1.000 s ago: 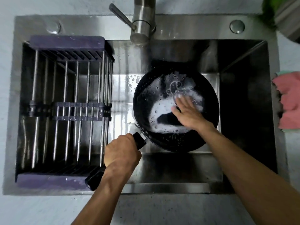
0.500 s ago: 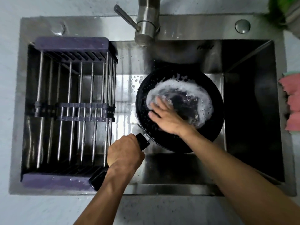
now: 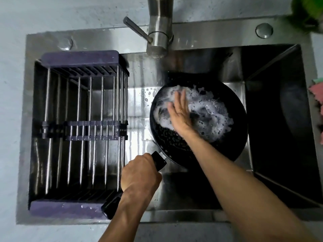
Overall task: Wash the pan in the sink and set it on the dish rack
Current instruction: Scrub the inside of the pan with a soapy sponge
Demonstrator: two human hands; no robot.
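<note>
Scrubbing one pan (image 3: 236, 119), two hands, left hand (image 3: 139, 173), right hand (image 3: 180, 114)

left hand (image 3: 139, 173) fist-clenched, right hand (image 3: 179, 116) flat, fingers extended

A steel sink (image 3: 201, 41) is set in a pale counter (image 3: 14, 119). The dish rack (image 3: 82, 130) spans its nine o'clock side; a pink cloth (image 3: 317, 109) lies on the counter at three o'clock.
</note>
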